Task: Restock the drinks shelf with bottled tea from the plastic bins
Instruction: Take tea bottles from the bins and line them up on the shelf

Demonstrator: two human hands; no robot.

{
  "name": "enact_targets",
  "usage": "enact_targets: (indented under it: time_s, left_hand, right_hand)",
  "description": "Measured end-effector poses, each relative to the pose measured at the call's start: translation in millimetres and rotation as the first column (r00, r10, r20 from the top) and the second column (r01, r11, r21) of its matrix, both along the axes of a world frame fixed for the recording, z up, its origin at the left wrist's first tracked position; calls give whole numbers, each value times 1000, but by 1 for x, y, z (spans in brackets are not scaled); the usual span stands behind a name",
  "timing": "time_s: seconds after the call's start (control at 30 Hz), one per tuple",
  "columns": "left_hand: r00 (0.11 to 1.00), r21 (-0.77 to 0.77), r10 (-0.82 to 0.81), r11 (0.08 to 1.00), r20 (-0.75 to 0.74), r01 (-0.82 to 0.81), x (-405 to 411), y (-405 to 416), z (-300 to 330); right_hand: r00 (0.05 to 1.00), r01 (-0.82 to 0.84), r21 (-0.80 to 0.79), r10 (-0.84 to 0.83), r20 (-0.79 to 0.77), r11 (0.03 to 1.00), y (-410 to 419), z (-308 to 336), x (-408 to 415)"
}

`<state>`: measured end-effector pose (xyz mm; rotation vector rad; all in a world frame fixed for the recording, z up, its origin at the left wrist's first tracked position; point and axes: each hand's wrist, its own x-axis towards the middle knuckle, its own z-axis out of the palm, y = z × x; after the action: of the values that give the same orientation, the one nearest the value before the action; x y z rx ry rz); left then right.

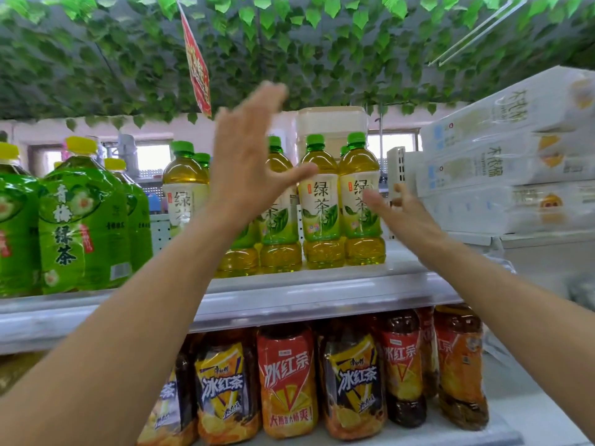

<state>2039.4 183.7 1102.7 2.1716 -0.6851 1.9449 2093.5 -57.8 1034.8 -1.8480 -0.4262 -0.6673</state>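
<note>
1. Looking at both hands: left hand [248, 162] and right hand [402, 214] spread flat, holding nothing.
2. Green tea bottles [322, 201] stand on the top shelf [322, 291].
3. I'd nudge them flush, labels forward.

The left hand [248, 162] hides two green tea bottles [278, 207]; its fingertips blur.

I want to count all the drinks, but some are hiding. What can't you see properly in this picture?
- Head view: the left hand and its arm cover two green tea bottles; their labels are partly hidden.
- The large green bottle is cut off by the left edge.
- The iced tea bottles have caps hidden under the shelf.
- The plastic bins are out of view.
- The right hand is blurred.
</note>
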Motion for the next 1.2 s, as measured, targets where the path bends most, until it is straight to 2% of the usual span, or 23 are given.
enact_targets:
  time_s: [0.03, 0.07, 0.1, 0.17, 0.23, 0.3, 0.4, 0.47, 0.53, 0.67, 0.8, 1.03, 1.1, 1.2]
  left_hand:
    - [991, -140, -88, 985, 97, 101, -5, 18, -10]
    - [981, -260, -141, 950, 134, 172, -8, 36, -22]
    - [979, -374, -182, 905, 92, 203, -10, 52, -34]
    - [957, -569, -272, 805, -100, 169, -11, 76, -54]
    - [898, -685, -378, 717, -225, 130, -8, 93, -64]
    - [786, -785, -549, 604, -285, 138, -5, 106, -65]
    - [564, -878, -750, 471, -346, 88, 0, 120, -61]
    - [426, -900, -826, 432, -370, 56, 6, 126, -61]
    - [352, -894, -843, 446, -406, 37, 8, 127, -63]
    - [347, -840, -799, 540, -491, 53, 11, 125, -63]
    - [327, -846, -811, 530, -486, 57, 13, 124, -64]
    - [335, -851, -814, 522, -475, 61, 15, 121, -63]
    - [370, -844, -801, 530, -470, 77, 15, 119, -63]
    - [490, -818, -739, 569, -462, 87, 18, 118, -67]
  right_hand:
    - [998, -48, 50, 49, -24, 998, -2, 5, 2]
    - [994, -96, 77, 99, -42, 992, -2, 10, 4]
    - [987, -143, 94, 149, -52, 985, -2, 14, 7]
    - [974, -211, 103, 219, -67, 972, 2, 17, 12]
    - [963, -252, 97, 260, -74, 963, 6, 16, 18]
    - [949, -292, 103, 302, -94, 951, 9, 11, 26]
    - [908, -377, 157, 397, -131, 913, 12, 7, 35]
    - [885, -413, 163, 437, -158, 896, 13, 5, 39]
    - [874, -434, 123, 451, -184, 892, 13, 5, 41]
    - [856, -466, 87, 473, -207, 881, 10, 4, 46]
    - [828, -495, 117, 508, -236, 861, 8, 4, 48]
    - [873, -437, 48, 437, -216, 898, 12, 5, 44]
    - [888, -417, 5, 408, -211, 909, 15, 5, 37]
    - [931, -340, -59, 327, -161, 939, 16, 2, 29]
